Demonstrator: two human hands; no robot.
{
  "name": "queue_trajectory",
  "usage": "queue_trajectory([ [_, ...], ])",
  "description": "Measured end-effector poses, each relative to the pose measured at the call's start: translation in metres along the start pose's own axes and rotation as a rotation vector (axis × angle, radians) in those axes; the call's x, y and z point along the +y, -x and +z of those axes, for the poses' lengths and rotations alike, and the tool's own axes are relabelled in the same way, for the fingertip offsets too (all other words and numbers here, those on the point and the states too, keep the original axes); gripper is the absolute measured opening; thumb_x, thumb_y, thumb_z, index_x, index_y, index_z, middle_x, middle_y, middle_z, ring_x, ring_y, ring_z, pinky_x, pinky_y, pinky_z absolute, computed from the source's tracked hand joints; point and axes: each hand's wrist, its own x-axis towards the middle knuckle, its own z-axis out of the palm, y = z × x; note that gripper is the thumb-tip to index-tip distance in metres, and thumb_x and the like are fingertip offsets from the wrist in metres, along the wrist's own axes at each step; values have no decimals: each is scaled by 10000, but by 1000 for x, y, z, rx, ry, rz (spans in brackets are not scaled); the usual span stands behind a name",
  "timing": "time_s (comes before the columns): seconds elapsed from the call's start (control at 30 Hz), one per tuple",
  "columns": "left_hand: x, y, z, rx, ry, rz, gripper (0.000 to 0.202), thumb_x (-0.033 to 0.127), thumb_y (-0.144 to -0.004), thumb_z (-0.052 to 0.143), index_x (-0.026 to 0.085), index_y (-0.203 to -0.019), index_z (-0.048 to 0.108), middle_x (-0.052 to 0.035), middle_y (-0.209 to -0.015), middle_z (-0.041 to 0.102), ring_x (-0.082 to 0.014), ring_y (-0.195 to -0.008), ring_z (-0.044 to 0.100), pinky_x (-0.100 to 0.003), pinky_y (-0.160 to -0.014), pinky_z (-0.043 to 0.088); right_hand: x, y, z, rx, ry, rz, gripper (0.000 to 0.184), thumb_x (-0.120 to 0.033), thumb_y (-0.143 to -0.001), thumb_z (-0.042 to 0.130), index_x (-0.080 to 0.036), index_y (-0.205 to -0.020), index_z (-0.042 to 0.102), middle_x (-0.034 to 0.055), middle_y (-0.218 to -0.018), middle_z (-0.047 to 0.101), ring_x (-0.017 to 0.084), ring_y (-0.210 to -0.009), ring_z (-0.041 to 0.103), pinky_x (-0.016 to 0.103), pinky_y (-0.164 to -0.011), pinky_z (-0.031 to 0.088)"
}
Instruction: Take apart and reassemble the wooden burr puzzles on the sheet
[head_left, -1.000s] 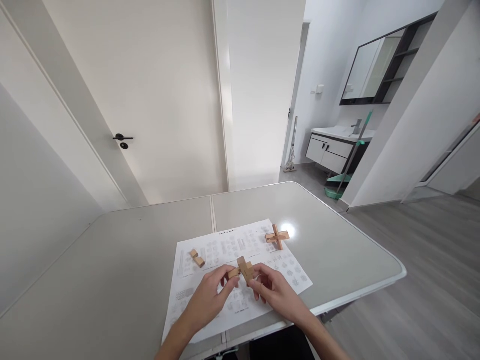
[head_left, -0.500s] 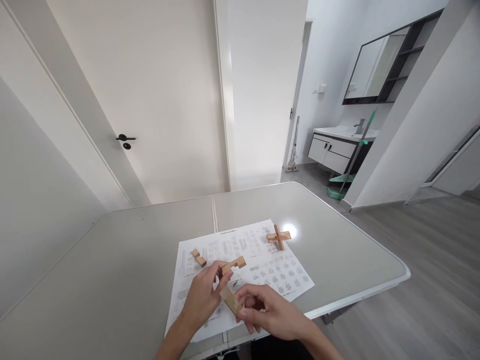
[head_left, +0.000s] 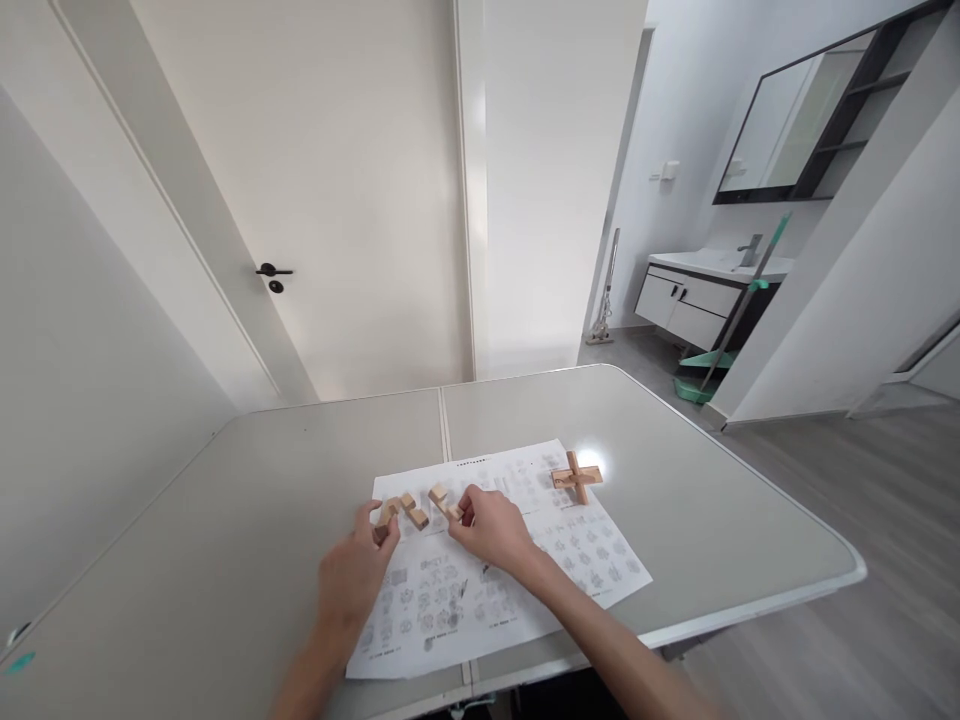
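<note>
Flanking the middle block (head_left: 418, 518), left hand (head_left: 355, 562) and right hand (head_left: 492, 525) are pinching wooden pieces (head_left: 438, 494), probably light, rigid, best held endwise

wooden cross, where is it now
In the head view, the wooden cross lies right of centre, straddling the right edge of the printed sheet near its far corner, right of the right hand.

My left hand (head_left: 354, 570) + one block (head_left: 385, 513): now left of loose block (head_left: 417, 518) | right hand (head_left: 491, 525) + another block (head_left: 439, 494): now right of it
</note>
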Motion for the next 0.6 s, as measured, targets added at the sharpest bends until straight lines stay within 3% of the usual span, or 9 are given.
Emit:
queue_trajectory([
  [0.2,8,-6,7,-100,-80,46,468,438,-1024,373,167,-1397,453,-74,-806,784,-292,-760,761,-299,-606,438,-22,-41,31,-16,146,-14,155,-194,-837,628,-135,-977,657,193,-1014,749,337,-926,710,357,-732,444],
  [0.3,3,-7,4,-209,43,142,551,519,-1002,384,168,-1426,399,-47,-787,758,-278,-723,743,-301,-592,437,-20,-44,31,-77,135,-102,177,-190,-852,619,-133,-1005,687,180,-1045,752,333,-970,708,368,-769,464],
  [0.37,0,-8,2,-205,83,163,602,570,-961,442,197,-1431,394,-56,-885,755,-277,-762,741,-306,-604,456,-12,-39,24,-125,95,-183,208,-222,-855,646,-165,-1046,703,125,-1042,764,304,-989,706,347,-782,477],
  [0.5,0,-16,3,-48,80,203,663,625,-860,575,246,-1393,464,-126,-1367,600,-300,-980,720,-333,-686,518,8,-9,3,-149,-8,-274,293,-232,-923,588,-202,-1200,679,64,-1037,776,222,-938,715,282,-762,499],
  [0.6,7,-27,10,-44,91,259,639,600,-843,623,256,-1369,507,-116,-1461,522,-295,-988,711,-349,-719,536,23,20,-6,-140,-66,-284,280,-206,-959,521,-199,-1182,691,56,-1008,781,184,-816,720,253,-707,511],
])
